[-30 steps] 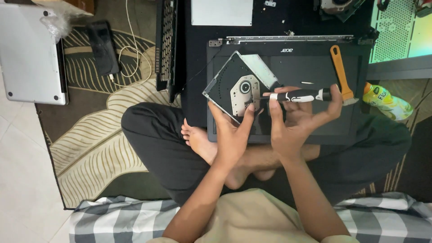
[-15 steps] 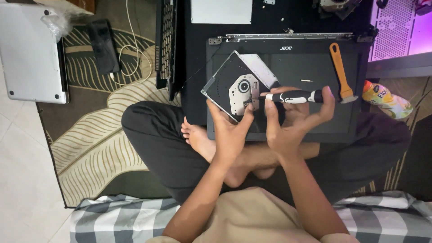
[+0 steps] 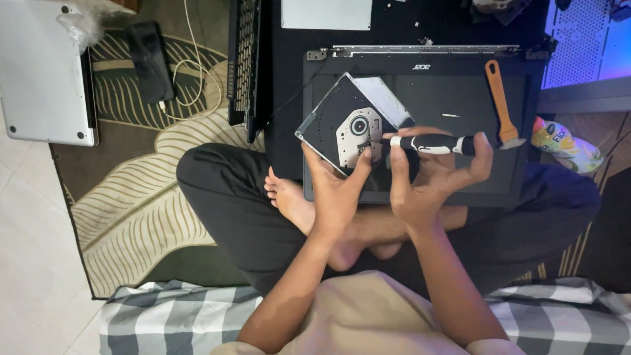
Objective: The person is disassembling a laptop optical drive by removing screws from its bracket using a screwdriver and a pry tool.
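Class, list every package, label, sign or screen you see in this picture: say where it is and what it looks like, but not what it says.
Snack packet: on the floor at the right edge, crumpled, yellow and green with a red patch.
Clear plastic bag: top left, on the grey laptop, crinkled.
Lit panel: top right corner, perforated, glowing blue-white.
Small logo: pale, on the black laptop lid.

Pale tiled floor [image 3: 29,263] at nine o'clock, under a leaf-patterned rug [image 3: 131,223]; grey checked bedding [image 3: 171,315] at six; purple glow at two.
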